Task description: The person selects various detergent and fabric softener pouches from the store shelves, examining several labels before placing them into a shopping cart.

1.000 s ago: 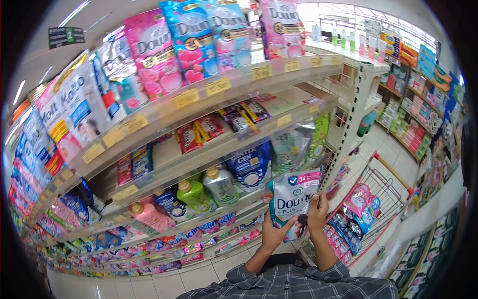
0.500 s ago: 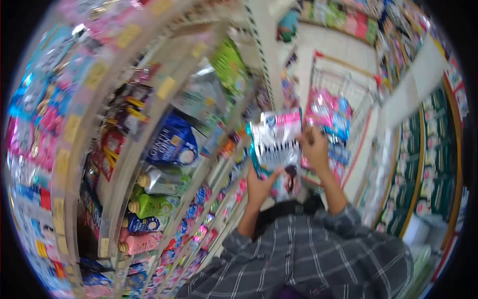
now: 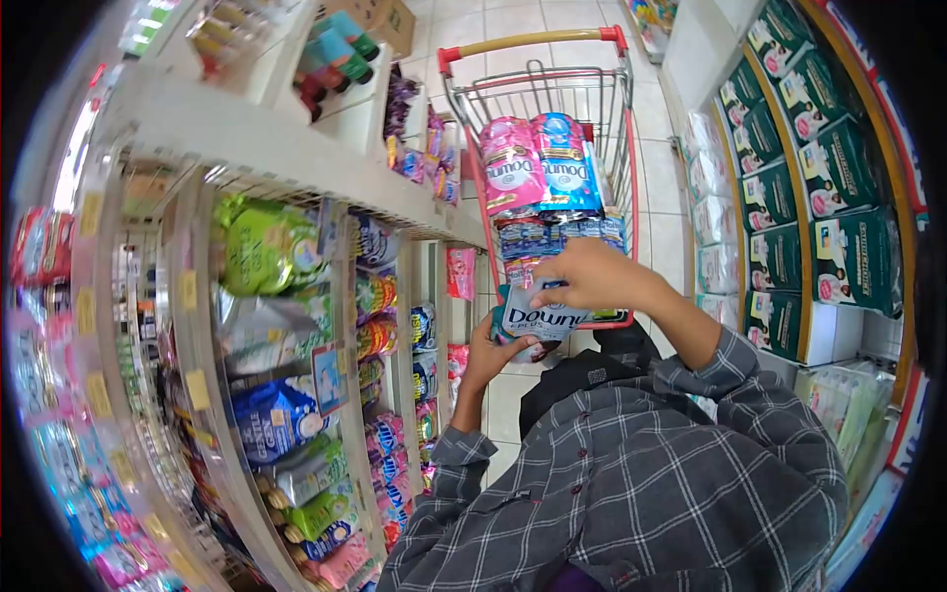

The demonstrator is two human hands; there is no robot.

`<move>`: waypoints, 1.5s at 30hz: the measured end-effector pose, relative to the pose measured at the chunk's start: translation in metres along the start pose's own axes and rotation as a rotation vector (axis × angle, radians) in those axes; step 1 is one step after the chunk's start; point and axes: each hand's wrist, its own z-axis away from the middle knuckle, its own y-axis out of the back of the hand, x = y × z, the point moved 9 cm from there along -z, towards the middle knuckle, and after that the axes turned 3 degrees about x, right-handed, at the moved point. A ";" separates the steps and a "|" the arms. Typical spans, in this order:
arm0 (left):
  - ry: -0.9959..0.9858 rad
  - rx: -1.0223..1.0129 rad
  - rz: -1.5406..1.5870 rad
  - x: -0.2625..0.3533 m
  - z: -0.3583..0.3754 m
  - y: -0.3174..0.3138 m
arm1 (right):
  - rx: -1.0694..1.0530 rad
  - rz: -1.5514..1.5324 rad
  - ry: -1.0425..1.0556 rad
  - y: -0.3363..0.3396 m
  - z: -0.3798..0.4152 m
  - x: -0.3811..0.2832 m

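Note:
My left hand (image 3: 485, 351) grips the lower left side of a silver and teal Downy pouch (image 3: 543, 314), thumb across its front. Across the pouch's top passes my right hand (image 3: 597, 276), its fingers bent and pressed together at the upper edge and hiding part of it. Just beyond both hands is a shopping cart (image 3: 631, 118) with red corners. It holds a pink Downy pack (image 3: 511, 168), a blue Downy pack (image 3: 565, 163) and several smaller blue packets (image 3: 552, 235).
Shelves on the left carry a green pouch (image 3: 264, 247), a blue pouch (image 3: 276, 416) and several bottles. On the right, shelves hold several dark green packages (image 3: 843, 168). A white shelf end (image 3: 266, 173) juts toward the cart. White floor tiles (image 3: 661, 178) show beside the cart.
The view has turned, bringing the cart nearer the centre. The pouch has tipped and sits lower in my hands. My right hand has moved from its right side over its top.

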 end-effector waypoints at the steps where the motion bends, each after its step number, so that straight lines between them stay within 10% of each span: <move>1: -0.033 0.016 0.038 -0.012 -0.012 -0.003 | 0.021 -0.015 -0.011 0.002 0.002 0.005; 4: -0.057 0.166 0.197 -0.060 -0.051 -0.022 | 0.024 0.018 -0.063 0.008 -0.003 0.017; 7: 0.404 0.044 0.769 -0.065 -0.063 -0.098 | 0.058 0.134 -0.149 0.021 -0.016 0.035; 14: 0.185 0.039 1.247 -0.005 -0.181 -0.112 | 0.475 -0.392 -0.393 0.066 0.010 0.100; 23: 0.195 0.210 0.503 -0.007 -0.355 -0.023 | 0.663 -1.206 -0.634 -0.043 0.006 0.262; 29: 0.298 0.158 0.157 -0.018 -0.415 -0.009 | 0.696 -1.198 -0.720 -0.096 -0.037 0.328; 38: -0.469 0.313 -1.253 0.056 -0.402 -0.040 | 0.505 -0.937 -0.836 -0.140 -0.043 0.347; 45: -0.380 0.233 -1.121 0.002 -0.413 -0.047 | 0.668 -0.777 -0.789 -0.115 -0.035 0.336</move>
